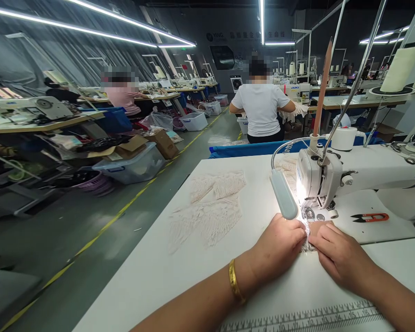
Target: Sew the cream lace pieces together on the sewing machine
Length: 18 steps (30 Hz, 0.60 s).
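Ceiling lights are shining over the workshop, and a co-worker in a white shirt is sitting ahead, back turned to me. On my white tabletop, loose lace pieces are lying to the left. The narrow white lace is resting just in front of the sewing machine's needle area, and I am gripping it between my closed left fingers and bunched right fingers. My fingertips are sitting near the needle area, so, as I judge it, a careless push could be bringing one under it. Uneven pulling between my hands could be puckering or skewing such open lace. Its loose edge could be folding under, out of my sight. The lamp head is hanging close to my left knuckles, so lifting that hand could be knocking it. Red-handled snips are lying to the right.
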{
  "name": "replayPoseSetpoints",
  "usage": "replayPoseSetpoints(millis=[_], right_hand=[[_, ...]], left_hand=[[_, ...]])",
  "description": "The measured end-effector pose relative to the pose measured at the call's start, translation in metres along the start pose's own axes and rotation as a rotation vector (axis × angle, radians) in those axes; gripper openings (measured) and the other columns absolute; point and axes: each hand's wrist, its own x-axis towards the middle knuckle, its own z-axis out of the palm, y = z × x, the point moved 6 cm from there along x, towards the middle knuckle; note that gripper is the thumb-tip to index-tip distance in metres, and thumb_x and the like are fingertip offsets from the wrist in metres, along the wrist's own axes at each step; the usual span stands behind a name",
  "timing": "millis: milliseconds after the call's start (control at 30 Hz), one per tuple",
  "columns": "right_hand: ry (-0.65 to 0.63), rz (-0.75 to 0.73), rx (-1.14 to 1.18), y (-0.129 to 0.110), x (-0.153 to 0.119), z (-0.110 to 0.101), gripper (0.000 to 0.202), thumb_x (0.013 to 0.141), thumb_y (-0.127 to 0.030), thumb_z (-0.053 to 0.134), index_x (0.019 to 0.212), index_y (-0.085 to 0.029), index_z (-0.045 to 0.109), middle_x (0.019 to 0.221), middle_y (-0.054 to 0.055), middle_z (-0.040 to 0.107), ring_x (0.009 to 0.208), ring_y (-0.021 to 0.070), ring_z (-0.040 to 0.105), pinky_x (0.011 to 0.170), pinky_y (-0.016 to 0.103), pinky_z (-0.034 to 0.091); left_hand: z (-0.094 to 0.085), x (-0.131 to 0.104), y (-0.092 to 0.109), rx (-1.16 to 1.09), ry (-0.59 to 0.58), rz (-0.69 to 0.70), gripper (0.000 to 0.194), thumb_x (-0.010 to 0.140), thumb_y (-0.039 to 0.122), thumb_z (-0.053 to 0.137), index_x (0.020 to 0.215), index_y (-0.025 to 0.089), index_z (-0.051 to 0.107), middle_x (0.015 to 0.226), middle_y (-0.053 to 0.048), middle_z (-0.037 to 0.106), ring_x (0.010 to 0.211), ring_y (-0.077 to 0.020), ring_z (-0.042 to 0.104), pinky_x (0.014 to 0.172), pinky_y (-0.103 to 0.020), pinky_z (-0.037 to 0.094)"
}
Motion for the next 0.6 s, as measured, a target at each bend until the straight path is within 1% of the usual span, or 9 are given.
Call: replayPoseSetpoints(millis=[133, 300, 433, 533, 600], right_hand=[[-0.002, 0.009, 0.009, 0.001, -0.001, 0.000, 0.030, 0.092, 0.000, 0.042, 0.104, -0.019, 0.063, 0.085, 0.004, 0.053, 0.081, 0.0215, 0.047, 0.069, 0.034, 0.045], [0.013, 0.022, -0.008, 0.004, -0.001, 0.002, 0.031, 0.092, 0.001, 0.042, 0.105, -0.019, 0.062, 0.083, 0.003, 0.053, 0.079, 0.0211, 0.047, 0.068, 0.033, 0.044], [0.018, 0.050, -0.059, 0.008, -0.002, 0.003, 0.030, 0.091, 0.001, 0.042, 0.101, -0.019, 0.062, 0.083, 0.004, 0.054, 0.079, 0.0218, 0.048, 0.066, 0.032, 0.043], [0.004, 0.062, -0.073, 0.009, -0.003, 0.004, 0.033, 0.091, 0.001, 0.042, 0.106, -0.020, 0.062, 0.088, 0.005, 0.057, 0.083, 0.0231, 0.051, 0.068, 0.033, 0.045], [-0.001, 0.067, -0.077, 0.010, -0.003, 0.004, 0.034, 0.092, 0.001, 0.042, 0.110, -0.021, 0.062, 0.091, 0.005, 0.059, 0.085, 0.0237, 0.052, 0.069, 0.034, 0.046]], left_hand=[[-0.003, -0.001, 0.002, -0.033, 0.024, 0.013, 0.028, 0.099, 0.009, 0.045, 0.078, 0.017, 0.061, 0.077, -0.003, 0.063, 0.071, -0.0150, 0.057, 0.072, -0.031, 0.047], [-0.010, 0.001, 0.001, -0.037, 0.047, -0.025, 0.026, 0.096, 0.006, 0.049, 0.075, 0.017, 0.060, 0.077, -0.003, 0.063, 0.072, -0.0152, 0.055, 0.064, -0.028, 0.041], [-0.011, 0.001, -0.002, -0.014, 0.052, -0.046, 0.025, 0.094, 0.004, 0.050, 0.075, 0.017, 0.060, 0.076, -0.002, 0.061, 0.071, -0.0152, 0.054, 0.063, -0.029, 0.039], [-0.010, 0.000, -0.004, 0.005, 0.046, -0.054, 0.025, 0.092, 0.003, 0.051, 0.073, 0.017, 0.060, 0.074, -0.002, 0.059, 0.070, -0.0151, 0.053, 0.063, -0.029, 0.038], [-0.009, 0.000, -0.004, 0.010, 0.044, -0.049, 0.025, 0.091, 0.002, 0.050, 0.073, 0.016, 0.060, 0.076, -0.003, 0.061, 0.073, -0.0158, 0.055, 0.063, -0.029, 0.039]])
